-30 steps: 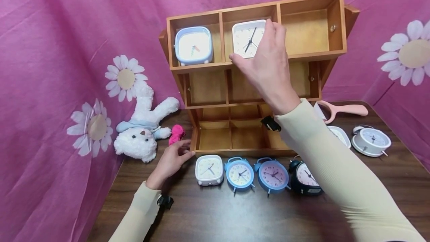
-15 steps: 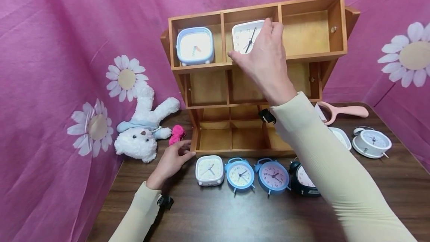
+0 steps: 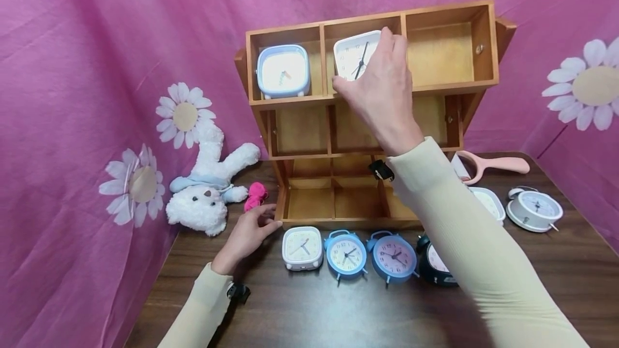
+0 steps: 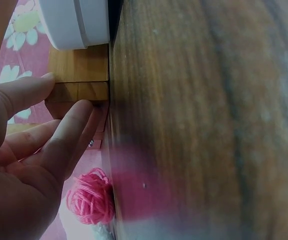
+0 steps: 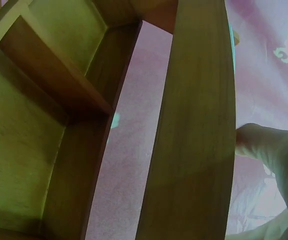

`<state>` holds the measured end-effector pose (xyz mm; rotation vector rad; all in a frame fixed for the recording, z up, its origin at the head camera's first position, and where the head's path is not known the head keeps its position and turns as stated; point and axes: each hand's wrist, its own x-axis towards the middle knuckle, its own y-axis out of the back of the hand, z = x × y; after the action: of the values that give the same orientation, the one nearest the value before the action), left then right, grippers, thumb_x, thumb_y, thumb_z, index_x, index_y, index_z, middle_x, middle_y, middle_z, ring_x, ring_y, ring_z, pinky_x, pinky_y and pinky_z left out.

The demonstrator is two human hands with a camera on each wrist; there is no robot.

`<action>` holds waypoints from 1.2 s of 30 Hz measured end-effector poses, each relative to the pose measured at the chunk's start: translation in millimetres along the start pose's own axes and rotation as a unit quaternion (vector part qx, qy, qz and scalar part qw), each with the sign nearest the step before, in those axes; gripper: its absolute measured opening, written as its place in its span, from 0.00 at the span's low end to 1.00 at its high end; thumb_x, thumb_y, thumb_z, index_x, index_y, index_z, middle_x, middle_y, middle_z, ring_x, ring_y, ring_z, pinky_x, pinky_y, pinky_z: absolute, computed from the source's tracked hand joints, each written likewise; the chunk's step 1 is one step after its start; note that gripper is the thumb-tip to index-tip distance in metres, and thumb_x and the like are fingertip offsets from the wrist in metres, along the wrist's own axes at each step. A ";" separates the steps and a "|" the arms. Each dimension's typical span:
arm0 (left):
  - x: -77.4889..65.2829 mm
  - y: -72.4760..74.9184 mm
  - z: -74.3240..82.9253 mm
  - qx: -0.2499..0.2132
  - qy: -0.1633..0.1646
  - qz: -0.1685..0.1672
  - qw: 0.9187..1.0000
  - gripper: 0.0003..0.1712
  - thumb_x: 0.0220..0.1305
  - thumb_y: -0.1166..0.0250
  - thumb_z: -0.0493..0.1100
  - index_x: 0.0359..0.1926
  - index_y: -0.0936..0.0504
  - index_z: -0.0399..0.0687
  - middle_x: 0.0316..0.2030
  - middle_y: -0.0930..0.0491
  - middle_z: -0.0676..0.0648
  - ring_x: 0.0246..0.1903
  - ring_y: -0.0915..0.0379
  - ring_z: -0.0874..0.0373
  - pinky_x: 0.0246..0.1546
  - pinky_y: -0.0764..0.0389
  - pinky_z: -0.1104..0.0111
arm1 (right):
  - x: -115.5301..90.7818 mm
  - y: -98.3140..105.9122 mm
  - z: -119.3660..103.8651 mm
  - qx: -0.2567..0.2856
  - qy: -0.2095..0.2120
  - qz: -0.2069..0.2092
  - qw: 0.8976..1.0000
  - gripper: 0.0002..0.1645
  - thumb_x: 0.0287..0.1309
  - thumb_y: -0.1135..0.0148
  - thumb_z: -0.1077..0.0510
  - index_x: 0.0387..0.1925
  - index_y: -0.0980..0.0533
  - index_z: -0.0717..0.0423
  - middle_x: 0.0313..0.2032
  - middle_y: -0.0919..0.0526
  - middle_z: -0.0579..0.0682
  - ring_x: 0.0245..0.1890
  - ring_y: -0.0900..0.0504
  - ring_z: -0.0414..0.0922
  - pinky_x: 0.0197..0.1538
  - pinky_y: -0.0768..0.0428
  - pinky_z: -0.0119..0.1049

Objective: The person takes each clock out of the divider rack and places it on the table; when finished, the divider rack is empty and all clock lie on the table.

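Note:
My right hand (image 3: 382, 87) grips a white square alarm clock (image 3: 350, 58) inside the top middle compartment of the wooden shelf (image 3: 367, 224). The clock leans a little, and my fingers cover its right and lower parts. The right wrist view shows only part of that hand (image 5: 269, 145) behind a wooden board; the clock is hidden there. At the shelf's lower left corner my left hand (image 3: 246, 235) has its thumb on the front edge and fingers along the side, pinching the corner (image 4: 79, 91). A blue alarm clock (image 3: 283, 71) stands in the top left compartment.
Before the shelf stand a white clock (image 3: 302, 248), two blue twin-bell clocks (image 3: 346, 255) (image 3: 394, 256) and a black one (image 3: 435, 265). More clocks (image 3: 535, 208) and a pink handled item (image 3: 503, 164) lie right. A plush bear (image 3: 198, 205) and pink yarn (image 3: 255, 196) lie left.
The white square clock has tilted slightly in my right hand, and that hand has shifted a little left. The whole head view has moved slightly. My left hand stays at the corner.

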<state>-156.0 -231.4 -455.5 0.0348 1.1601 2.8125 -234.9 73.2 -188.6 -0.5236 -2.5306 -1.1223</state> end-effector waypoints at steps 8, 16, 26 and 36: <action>-0.1 -0.5 -0.2 -0.006 -0.002 0.000 1.000 0.29 0.75 0.24 0.43 0.72 0.17 0.41 0.55 0.07 0.43 0.52 0.10 0.52 0.60 0.13 0.51 | -5.0 8.9 -1.8 0.025 0.037 0.060 0.997 0.65 0.55 0.18 0.45 0.86 0.43 0.54 0.73 0.31 0.57 0.60 0.25 0.48 0.66 0.16 0.45; -0.8 -1.1 -1.4 -0.009 -0.005 0.000 1.000 0.29 0.75 0.24 0.43 0.72 0.17 0.40 0.54 0.07 0.43 0.53 0.09 0.51 0.62 0.13 0.49 | -12.7 20.4 0.1 0.041 0.050 0.067 0.996 0.67 0.53 0.18 0.45 0.88 0.43 0.55 0.76 0.32 0.56 0.64 0.25 0.49 0.70 0.19 0.44; -0.3 -1.0 -1.4 -0.010 -0.005 0.002 1.000 0.29 0.75 0.24 0.44 0.72 0.17 0.41 0.54 0.07 0.43 0.53 0.09 0.51 0.62 0.14 0.49 | -30.5 37.4 10.6 0.053 0.057 0.088 0.993 0.64 0.51 0.19 0.43 0.86 0.38 0.52 0.75 0.30 0.57 0.63 0.25 0.49 0.68 0.21 0.46; -0.2 -0.9 -1.3 -0.004 -0.006 0.002 1.000 0.29 0.75 0.24 0.44 0.72 0.17 0.42 0.54 0.07 0.43 0.53 0.09 0.52 0.62 0.14 0.50 | -51.0 50.0 40.4 0.053 0.062 0.102 0.991 0.63 0.53 0.17 0.43 0.86 0.37 0.54 0.73 0.28 0.60 0.62 0.27 0.48 0.65 0.22 0.48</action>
<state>-155.8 -231.7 -457.0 0.0541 1.1469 2.8169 -173.0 124.8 -204.5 -0.6474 -2.3529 -0.9120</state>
